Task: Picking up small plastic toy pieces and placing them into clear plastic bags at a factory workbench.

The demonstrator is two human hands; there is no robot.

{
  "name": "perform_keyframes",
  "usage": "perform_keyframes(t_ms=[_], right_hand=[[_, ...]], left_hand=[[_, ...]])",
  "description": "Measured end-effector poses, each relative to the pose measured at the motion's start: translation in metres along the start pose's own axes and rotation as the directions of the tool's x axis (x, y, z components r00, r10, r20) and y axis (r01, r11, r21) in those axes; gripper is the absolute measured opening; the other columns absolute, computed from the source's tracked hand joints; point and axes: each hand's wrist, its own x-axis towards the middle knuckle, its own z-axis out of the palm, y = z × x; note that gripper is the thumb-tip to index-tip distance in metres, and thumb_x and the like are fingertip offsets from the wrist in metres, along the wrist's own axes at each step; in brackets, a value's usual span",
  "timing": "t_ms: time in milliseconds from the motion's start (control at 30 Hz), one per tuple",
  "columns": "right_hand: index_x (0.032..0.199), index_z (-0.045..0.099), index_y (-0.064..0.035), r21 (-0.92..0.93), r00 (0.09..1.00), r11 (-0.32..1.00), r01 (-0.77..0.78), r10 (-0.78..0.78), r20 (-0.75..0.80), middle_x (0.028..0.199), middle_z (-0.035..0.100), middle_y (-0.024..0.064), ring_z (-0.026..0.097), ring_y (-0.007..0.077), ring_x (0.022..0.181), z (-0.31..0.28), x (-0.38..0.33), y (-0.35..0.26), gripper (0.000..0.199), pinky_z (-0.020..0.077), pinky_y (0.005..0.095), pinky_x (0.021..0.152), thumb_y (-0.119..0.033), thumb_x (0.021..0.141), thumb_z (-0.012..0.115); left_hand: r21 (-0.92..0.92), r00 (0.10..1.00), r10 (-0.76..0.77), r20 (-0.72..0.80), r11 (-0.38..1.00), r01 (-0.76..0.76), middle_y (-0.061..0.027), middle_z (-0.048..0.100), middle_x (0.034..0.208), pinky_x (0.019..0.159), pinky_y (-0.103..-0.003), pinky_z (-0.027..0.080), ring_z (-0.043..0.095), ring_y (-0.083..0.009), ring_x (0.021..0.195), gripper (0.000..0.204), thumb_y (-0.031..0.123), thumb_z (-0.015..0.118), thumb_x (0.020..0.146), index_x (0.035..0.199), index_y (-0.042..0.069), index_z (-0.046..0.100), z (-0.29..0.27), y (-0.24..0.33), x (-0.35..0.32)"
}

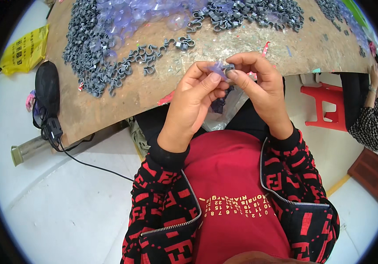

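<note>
Just past the table's near edge, above my lap, both hands are raised and close together. My left hand [188, 100] pinches a clear purple suction cup [217, 68] between thumb and fingers. Against the cup's end, my right hand [261, 90] grips a small grey plastic clip [228, 67] with thumb and forefinger. The two parts touch; whether they are joined is hidden by the fingertips. Beneath my hands, a clear plastic bag [230, 115] with dark pieces lies in my lap. Loose grey clips [143, 55] trail across the table beyond my left hand.
The brown table [105, 116] carries heaps of purple suction cups [136, 17] and grey clips [255, 15]. A yellow bag [25, 50] and a black corded object [47, 90] are at the left. Right are a red stool [327, 105] and another person's arm [371, 94].
</note>
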Motion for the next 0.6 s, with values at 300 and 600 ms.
perform_keyframes(t_ms=[300,600], right_hand=[[0.100,0.064,-0.0018,-0.269,0.972,0.935,0.231,-0.234,0.022,0.082,0.060,0.0058,0.059,0.0127,0.072,-0.005,0.002,-0.004,0.020,0.0473,0.0247,0.066,-0.006,0.081,0.068],[0.101,0.064,-0.0014,-0.268,0.981,0.944,0.191,-0.192,0.022,0.085,0.059,0.0036,0.053,0.0117,0.077,-0.005,-0.002,-0.010,0.020,0.0417,0.0249,0.071,-0.003,0.081,0.067]], left_hand=[[0.583,0.944,0.327,0.050,0.758,-0.293,-0.0070,0.062,0.101,0.076,-0.027,0.051,0.062,-0.0133,0.086,0.019,0.007,0.056,0.093,0.112,0.001,0.054,0.015,0.001,-0.005],[0.836,0.843,0.499,0.203,0.359,-0.414,-0.0086,0.064,0.094,0.069,-0.025,0.051,0.063,-0.0134,0.078,0.016,0.006,0.055,0.094,0.107,-0.001,0.060,0.011,0.005,-0.008]])
